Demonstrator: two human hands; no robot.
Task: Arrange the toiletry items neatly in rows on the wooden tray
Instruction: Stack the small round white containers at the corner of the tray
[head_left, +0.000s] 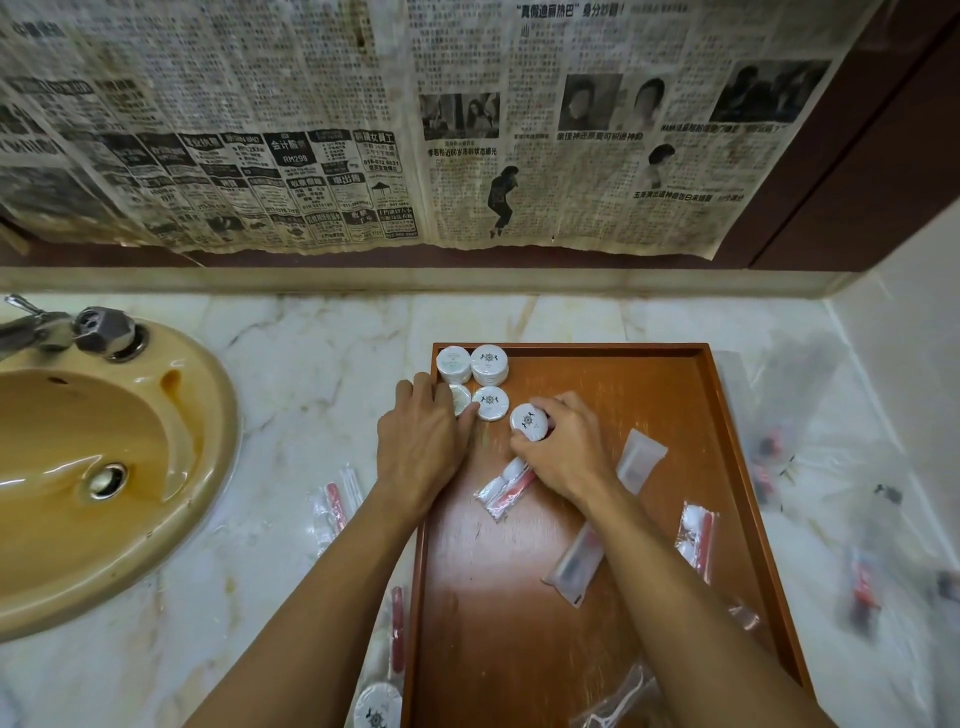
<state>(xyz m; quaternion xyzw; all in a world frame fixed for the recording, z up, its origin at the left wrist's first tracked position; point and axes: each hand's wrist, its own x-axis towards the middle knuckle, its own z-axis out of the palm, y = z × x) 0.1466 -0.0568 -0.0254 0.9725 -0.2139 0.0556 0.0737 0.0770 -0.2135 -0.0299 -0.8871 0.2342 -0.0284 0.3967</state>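
A wooden tray (597, 358) lies on the marble counter. In its far left corner stand two stacks of round white soap packs (471, 364). Just in front of them sit two more round packs (491, 402). My left hand (423, 441) rests over the tray's left edge, its fingers touching those two packs. My right hand (561, 447) grips another stack of round soap packs (529, 422) on the tray floor. Under that hand lies a wrapped toothbrush kit (501, 491). More sachets (639, 460) and kits (696, 535) lie scattered on the tray.
A yellow-brown sink (67, 467) with a metal tap (78, 327) sits at the left. Wrapped kits (332, 506) and a round soap pack (378, 706) lie on the counter left of the tray. Clear packets (810, 457) lie on the right. Newspaper covers the wall behind.
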